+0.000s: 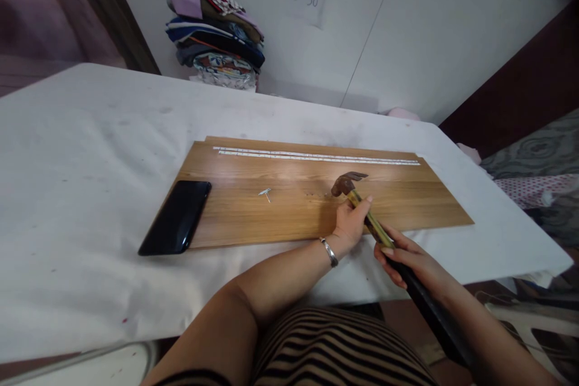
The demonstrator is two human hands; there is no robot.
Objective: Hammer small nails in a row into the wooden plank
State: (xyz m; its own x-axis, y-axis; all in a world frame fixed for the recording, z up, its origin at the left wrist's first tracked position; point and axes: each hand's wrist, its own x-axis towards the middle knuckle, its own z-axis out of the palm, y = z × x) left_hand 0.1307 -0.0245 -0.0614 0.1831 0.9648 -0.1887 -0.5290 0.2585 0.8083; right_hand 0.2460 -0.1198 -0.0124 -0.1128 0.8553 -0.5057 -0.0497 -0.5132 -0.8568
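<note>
A claw hammer [377, 230] with a rusty head and a yellow and black handle slants over the wooden board [235, 217]. My right hand [407, 256] is wrapped round the handle's middle, where yellow meets black. Closer to the head, my left hand [350, 222], with a bracelet at the wrist, is closed against the handle with its thumb across it; its other fingers are mostly hidden. Left of the hammer head lie a few silvery nails [265, 193] in a small pile. Tiny dark specks mark the board between pile and hammer.
Two long white measuring strips [316, 157] run along the board's far edge. A black phone [176, 217] lies on its left end. The board rests on a white-covered table [90, 193]. Folded cloths [215, 24] are stacked at the wall.
</note>
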